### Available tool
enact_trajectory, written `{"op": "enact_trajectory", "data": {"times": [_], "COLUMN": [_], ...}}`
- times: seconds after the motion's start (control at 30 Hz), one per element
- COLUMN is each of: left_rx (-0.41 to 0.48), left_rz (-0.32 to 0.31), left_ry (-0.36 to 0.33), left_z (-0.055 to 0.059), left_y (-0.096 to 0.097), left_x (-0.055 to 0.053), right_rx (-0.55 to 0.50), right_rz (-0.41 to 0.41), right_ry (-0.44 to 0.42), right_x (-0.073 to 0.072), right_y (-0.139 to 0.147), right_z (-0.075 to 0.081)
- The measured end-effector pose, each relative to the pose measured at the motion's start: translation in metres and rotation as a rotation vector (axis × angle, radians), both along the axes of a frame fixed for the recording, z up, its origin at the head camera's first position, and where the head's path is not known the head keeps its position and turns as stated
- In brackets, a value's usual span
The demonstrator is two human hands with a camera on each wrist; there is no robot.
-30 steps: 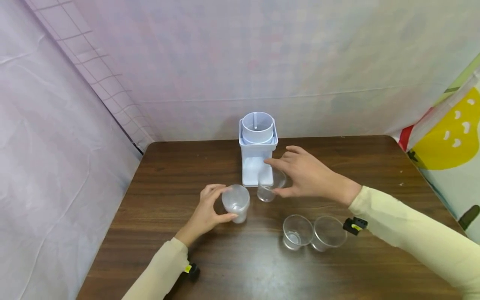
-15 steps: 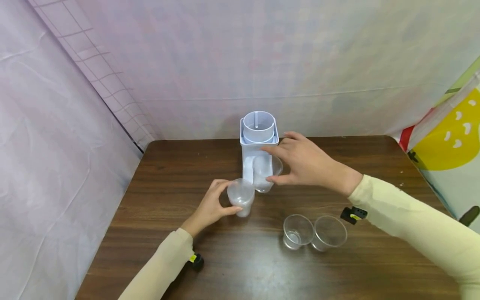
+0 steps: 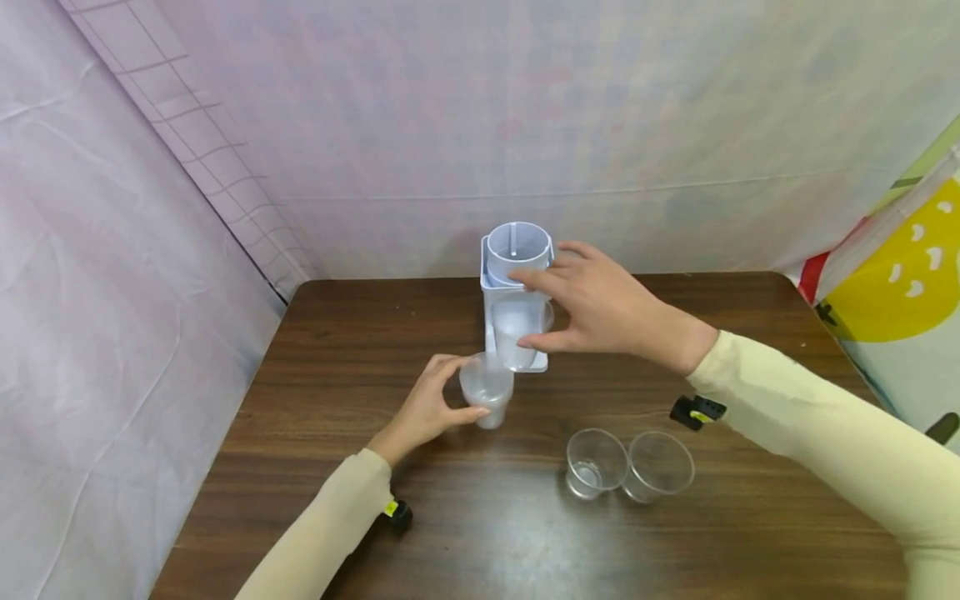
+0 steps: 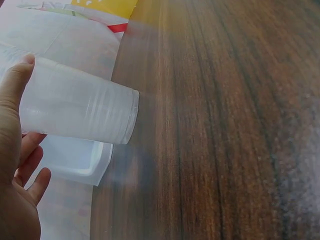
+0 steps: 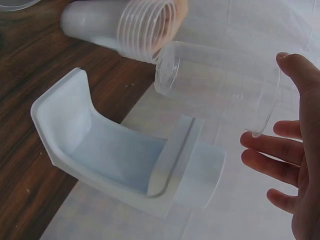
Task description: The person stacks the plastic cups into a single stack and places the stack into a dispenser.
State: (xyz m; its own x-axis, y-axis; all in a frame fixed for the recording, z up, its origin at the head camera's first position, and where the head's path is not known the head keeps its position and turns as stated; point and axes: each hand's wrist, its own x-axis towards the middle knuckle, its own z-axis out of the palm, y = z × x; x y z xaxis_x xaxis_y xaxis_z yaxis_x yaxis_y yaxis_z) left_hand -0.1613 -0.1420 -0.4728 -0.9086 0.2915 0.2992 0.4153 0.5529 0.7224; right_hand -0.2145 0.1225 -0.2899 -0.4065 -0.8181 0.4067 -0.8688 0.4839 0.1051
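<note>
My left hand (image 3: pixel 423 407) grips a stack of nested clear plastic cups (image 3: pixel 487 387); their several rims show in the right wrist view. In my right hand (image 3: pixel 603 304) is a single clear plastic cup (image 5: pixel 215 82), pinched near its rim between thumb and fingers. That cup is in front of a white cup holder (image 3: pixel 492 292), which has a round top part (image 3: pixel 517 250) and an open front. In the right wrist view, the cup's base is close to the stack's rims. Whether they touch I cannot tell.
Two clear plastic cups, a left one (image 3: pixel 587 479) and a right one (image 3: pixel 660 467), stand side by side on the brown wooden table (image 3: pixel 337 333). A pale cloth (image 3: pixel 375 125) hangs behind the table. Dark cameras are strapped to both wrists.
My right hand has carried the single cup up and left, to the front of the white holder. The left hand has shifted slightly right and away from me with the stack.
</note>
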Motion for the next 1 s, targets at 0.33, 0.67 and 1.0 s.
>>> {"op": "enact_trajectory", "data": {"times": [0.33, 0.67, 1.0], "left_rx": [0.001, -0.007, 0.0], "left_rz": [-0.016, -0.015, -0.021], "left_ry": [-0.007, 0.016, -0.005], "left_z": [-0.001, 0.0, -0.001], "left_y": [0.002, 0.003, 0.003], "left_x": [-0.004, -0.004, -0.003], "right_rx": [-0.025, -0.011, 0.006], "right_rz": [0.028, 0.044, 0.055], "right_ry": [-0.013, -0.004, -0.018], "right_x": [0.003, 0.004, 0.007], "right_y": [-0.016, -0.024, -0.029], "right_z": [0.003, -0.01, -0.029]}}
